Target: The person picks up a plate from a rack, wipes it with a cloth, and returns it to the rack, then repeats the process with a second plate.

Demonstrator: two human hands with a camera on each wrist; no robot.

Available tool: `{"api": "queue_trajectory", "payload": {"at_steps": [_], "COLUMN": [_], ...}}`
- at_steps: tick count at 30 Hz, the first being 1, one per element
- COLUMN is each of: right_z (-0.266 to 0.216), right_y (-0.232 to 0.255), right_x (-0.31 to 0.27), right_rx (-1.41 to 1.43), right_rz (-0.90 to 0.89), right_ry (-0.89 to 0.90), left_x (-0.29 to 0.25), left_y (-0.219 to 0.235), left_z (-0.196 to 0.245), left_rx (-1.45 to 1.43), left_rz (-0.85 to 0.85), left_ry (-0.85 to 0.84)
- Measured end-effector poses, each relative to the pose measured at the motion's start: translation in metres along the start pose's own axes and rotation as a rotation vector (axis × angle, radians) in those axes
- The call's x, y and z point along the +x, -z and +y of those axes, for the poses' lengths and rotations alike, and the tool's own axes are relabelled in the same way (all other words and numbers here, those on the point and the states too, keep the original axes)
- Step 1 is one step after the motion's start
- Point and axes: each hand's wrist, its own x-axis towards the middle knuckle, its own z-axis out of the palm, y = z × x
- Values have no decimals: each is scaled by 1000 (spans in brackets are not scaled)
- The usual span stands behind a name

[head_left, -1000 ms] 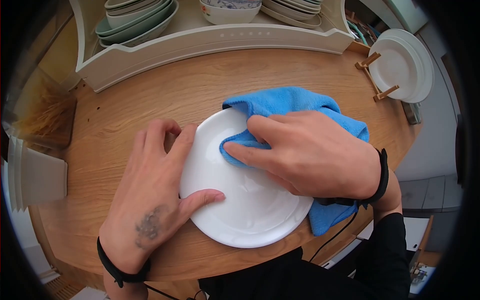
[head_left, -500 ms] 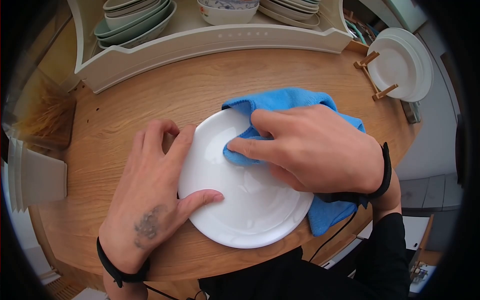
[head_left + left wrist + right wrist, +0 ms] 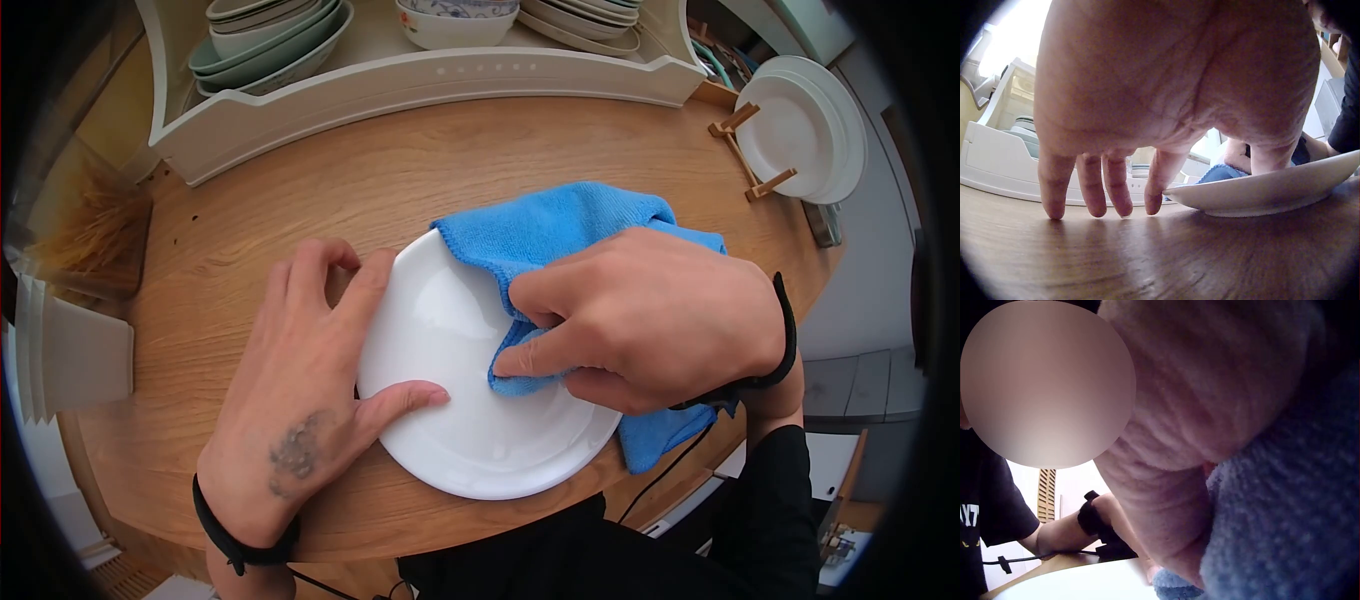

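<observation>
A white plate [image 3: 440,330] lies on the wooden table. The left hand [image 3: 300,390] spans its left side: the thumb rests on the plate's surface and the index fingertip touches the rim. In the left wrist view the fingers of this hand [image 3: 1172,87] point down with their tips on the tabletop, beside the plate [image 3: 1266,190]. The right hand [image 3: 650,325] holds a bunched blue cloth [image 3: 570,220] against the plate, right of its centre. Close up in the right wrist view, the cloth [image 3: 1279,519] bulges under the hand, hiding most fingertips.
Behind, a cream shelf [image 3: 420,85] holds stacked bowls and plates. White plates [image 3: 790,135] stand in a wooden rack at the back right. On the left are a container of thin dry strands [image 3: 95,225] and white stacked containers [image 3: 85,350]. A black cable hangs at the right.
The right hand and the bunched cloth under it have moved toward the near right across the plate, uncovering more of its upper left. The left hand stays in place.
</observation>
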Motion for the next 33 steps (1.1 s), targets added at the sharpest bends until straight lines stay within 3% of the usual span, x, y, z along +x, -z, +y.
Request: {"api": "queue_trajectory", "payload": {"at_steps": [5, 7, 11, 13, 16, 26, 28, 33], "right_z": [-1, 2, 1, -3, 2, -1, -2, -3], "right_y": [-6, -12, -9, -1, 0, -13, -5, -2], "right_x": [2, 4, 5, 2, -1, 6, 3, 2], "right_rx": [-75, -159, -168, -112, -30, -136, -113, -80], "right_rz": [63, 184, 185, 37, 44, 188, 90, 50], "right_ry": [-40, -90, -72, -61, 18, -67, -54, -47], "left_x": [0, 0, -1, 0, -1, 0, -1, -1], "left_y": [0, -1, 0, 0, 0, 0, 0, 1], "left_z": [0, -1, 0, 0, 0, -1, 0, 0], "left_rx": [1, -6, 6, 6, 6, -2, -1, -16], "left_rz": [-1, -3, 6, 5, 5, 3, 7, 4], "left_ry": [2, 1, -8, -9, -3, -6, -13, -2]}}
